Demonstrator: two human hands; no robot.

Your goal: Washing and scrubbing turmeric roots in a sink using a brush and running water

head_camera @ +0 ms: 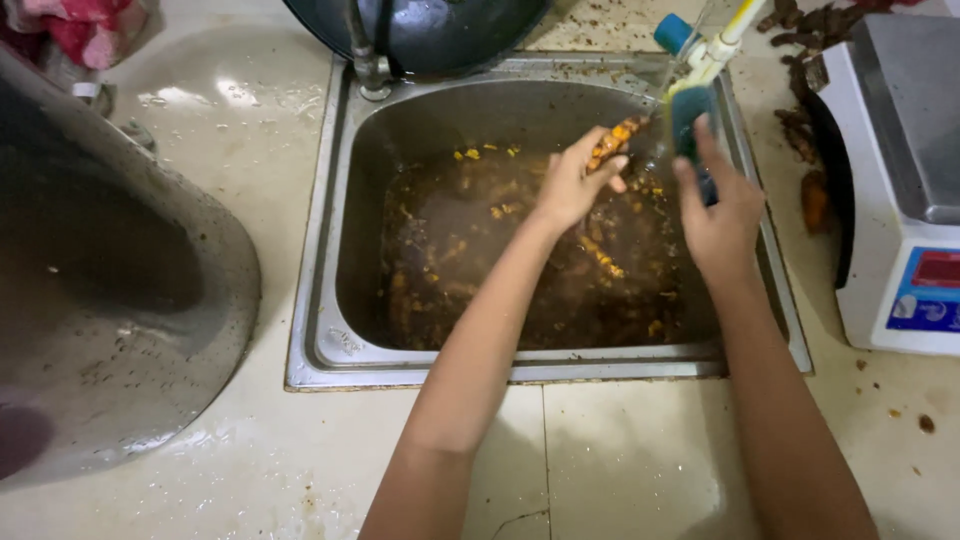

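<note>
Both forearms reach in from the bottom edge over the pale tiled counter [620, 460], wet and speckled with brown bits. Largest in view is a big grey metal basin [110, 290] at the left, its curved rim overlapping the counter. Next comes the steel sink [330, 300] — set into the counter and holding murky brown water with orange-yellow scraps and peelings floating in it. A dark round pan [440, 30] sits behind the sink at the top, beside the tap [368, 65]. At the right stands a white weighing scale [900, 180] with a steel top plate, and dark brown roots [805, 90] lie heaped just beside it on the counter. Red cloth [80, 25] shows at the top left corner.

Over the sink's far right part, the left hand [575, 185] is curled around an orange-brown root [612, 145], fingers and thumb pinching it so one end sticks up. Just beside it, the right hand [715, 215] grips a blue-green scrubbing tool [690, 115] — fingers wrapped round it, its upper end close to the root.
</note>
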